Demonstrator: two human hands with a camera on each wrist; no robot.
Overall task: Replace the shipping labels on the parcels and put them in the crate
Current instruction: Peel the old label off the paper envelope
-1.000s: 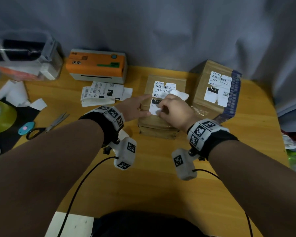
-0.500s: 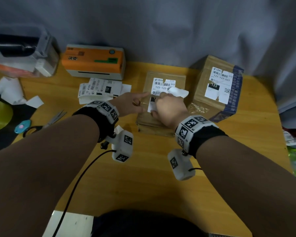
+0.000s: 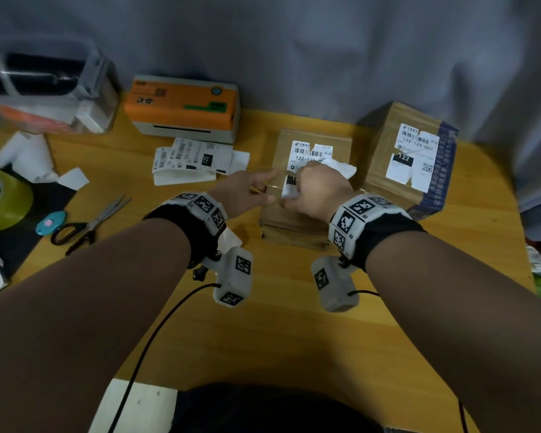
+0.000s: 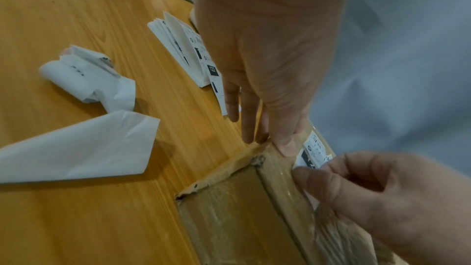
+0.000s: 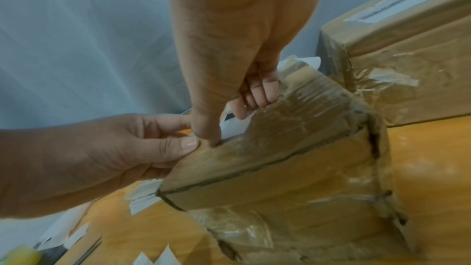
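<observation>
A flat cardboard parcel (image 3: 294, 220) lies mid-table with a white shipping label (image 3: 306, 153) on top. My left hand (image 3: 263, 189) clamps its left edge, thumb on top (image 4: 285, 146) and fingers down the side. My right hand (image 3: 289, 200) pinches the label's near-left corner (image 4: 309, 160) between thumb and index finger, seen also in the right wrist view (image 5: 224, 128). Crumpled white paper (image 3: 341, 168) sticks out past the right knuckles. A taller labelled parcel (image 3: 384, 170) stands just to the right.
At the back sit an orange label printer (image 3: 185, 107) and a stack of printed labels (image 3: 191, 160). Scissors (image 3: 88, 223), a green tape roll (image 3: 0, 201), loose backing papers (image 3: 28, 154) and a clear plastic container (image 3: 44, 89) fill the left side.
Both hands stay on the flat parcel. The right hand has shifted slightly at the label's lower corner. The head view has drifted a little.
</observation>
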